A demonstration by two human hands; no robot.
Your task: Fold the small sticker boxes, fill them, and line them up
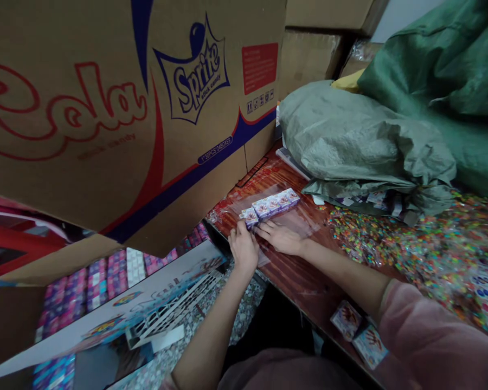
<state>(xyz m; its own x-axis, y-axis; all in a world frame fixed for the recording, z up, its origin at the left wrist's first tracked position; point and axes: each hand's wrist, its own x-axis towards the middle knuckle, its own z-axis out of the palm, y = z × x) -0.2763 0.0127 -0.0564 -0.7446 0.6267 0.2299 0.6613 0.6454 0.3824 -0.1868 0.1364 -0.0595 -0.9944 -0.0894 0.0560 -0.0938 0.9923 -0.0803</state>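
Box row: small printed boxes (277, 202) lie end to end on clear film (309, 219), on the red-brown table (293, 276), nr its edge; the L-end box (249, 218) sits a bit out of line w/ the rest.
L hand: left hand (244, 249) has bent fingers at the L-end box; can't tell if they clamp it or just press.
R hand: right hand (280, 238) lies low over the film, fingers stretched out, just beside the row; can't tell if the tips pinch film.
Handling: prob. best to square the L-end box w/ the others, press lightly (thin card may dent), & keep film flat under the row, no creases.
Loose boxes: 2 more, loose boxes (347, 319), nr the R forearm, at table edge.
Open carton: open carton (65, 260) at lower L holds rows of pink/purple packs (97, 279), w/ some white ones.
Big carton: big carton (211, 184), marked Cola & Sprite stick candy; contents hidden.
Grey sack: grey-green sack (350, 135) lies on the table, small boxes showing at its mouth.
Candy heap: multicolour candy pcs (390, 233), apparently in clear wrap, spread loose beside the sack.
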